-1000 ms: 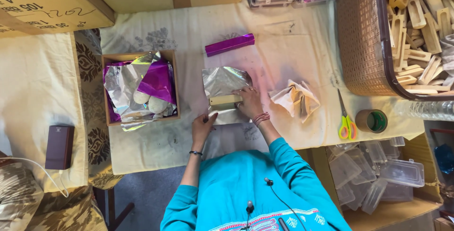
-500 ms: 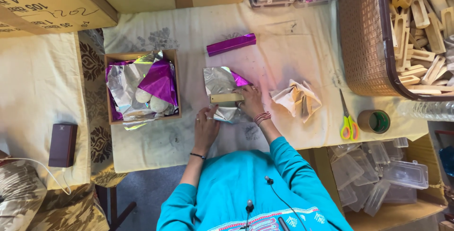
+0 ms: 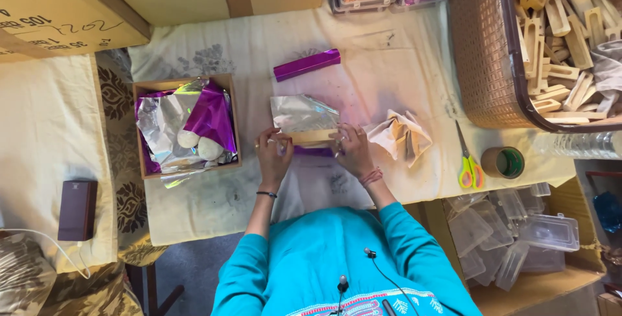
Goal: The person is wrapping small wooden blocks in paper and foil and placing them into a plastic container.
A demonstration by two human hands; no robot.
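My left hand [image 3: 272, 154] and right hand [image 3: 353, 151], which had been pressing the foil [image 3: 301, 112] flatter a moment before, now pinched the ends of the wooden block [image 3: 310, 137] lying on it, centre of the cloth-covered table [image 3: 402, 76]. Left: foil box [image 3: 228, 122]; right: scissors [image 3: 468, 164], tape [image 3: 504, 162].

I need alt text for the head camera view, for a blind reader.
Seen from above, both hands, left hand and right hand, hold a wooden block on silver foil on a cloth-covered table. A box of foil sheets sits left; scissors lie right.
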